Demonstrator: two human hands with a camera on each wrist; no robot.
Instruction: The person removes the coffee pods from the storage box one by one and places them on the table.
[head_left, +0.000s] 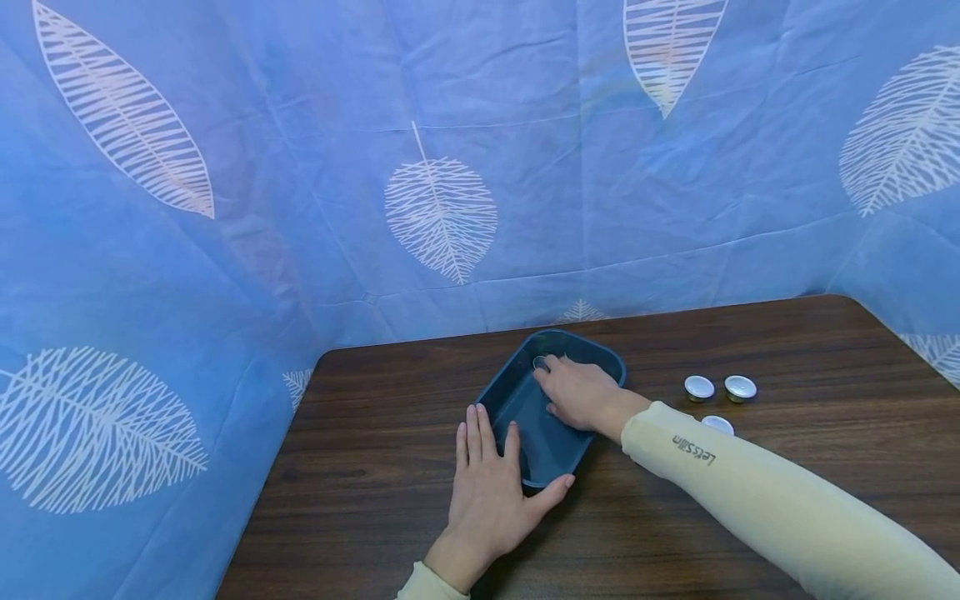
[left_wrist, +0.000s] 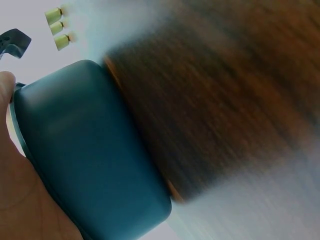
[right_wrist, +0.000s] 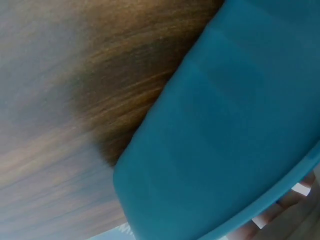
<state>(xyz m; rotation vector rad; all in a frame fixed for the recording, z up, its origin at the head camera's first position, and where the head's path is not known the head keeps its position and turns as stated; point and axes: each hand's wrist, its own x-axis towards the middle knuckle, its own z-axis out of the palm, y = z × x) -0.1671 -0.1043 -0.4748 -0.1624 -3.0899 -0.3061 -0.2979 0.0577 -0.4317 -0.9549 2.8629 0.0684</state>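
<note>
A dark teal rectangular tray (head_left: 555, 446) lies slantwise on the table. My left hand (head_left: 487, 496) rests against its near left corner, long fingers straight along the left side and thumb spread by the near end. My right hand (head_left: 581, 392) reaches into the far part of the tray, fingers bent down at a small round cup (head_left: 540, 362). Only part of that cup's rim shows; the fingers hide the rest. In the right wrist view, the tray's outer wall (right_wrist: 210, 135) covers most of the fingers.
Three small white-topped cups, one nearer the back (head_left: 699, 387), one at its right (head_left: 740, 387) and one partly behind my sleeve (head_left: 717, 425), stand right of the tray. Their sides look golden in the left wrist view. Leaf-patterned blue cloth (head_left: 517, 208) hangs behind the wooden table (head_left: 360, 433).
</note>
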